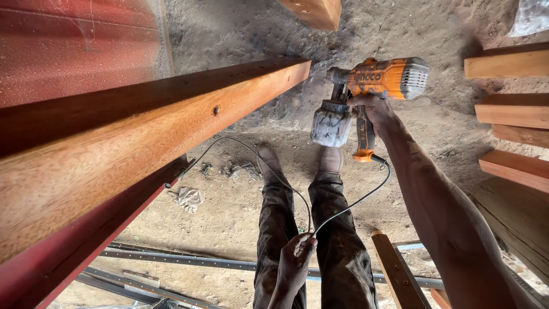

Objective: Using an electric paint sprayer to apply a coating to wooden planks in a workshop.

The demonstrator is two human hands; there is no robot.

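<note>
Label on sprayer: a black marking on the orange body of the spray gun (377, 77), on its side, above the handle gripped by the right hand (374, 109).
Wrapping at top right: a crumpled clear plastic bag (532, 16) lies on the dirt floor at the frame's corner, above the stacked wooden pieces.
Signs: none.
Screens: none.

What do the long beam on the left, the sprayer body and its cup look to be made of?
The long beam looks like solid wood with a glossy reddish-brown coat: grain and sheen show. The sprayer body, held in the right hand, seems moulded orange plastic with a grey vented end. Its cup looks like translucent plastic, smeared whitish. The left hand holds the cord, probably rubber-sheathed.
</note>
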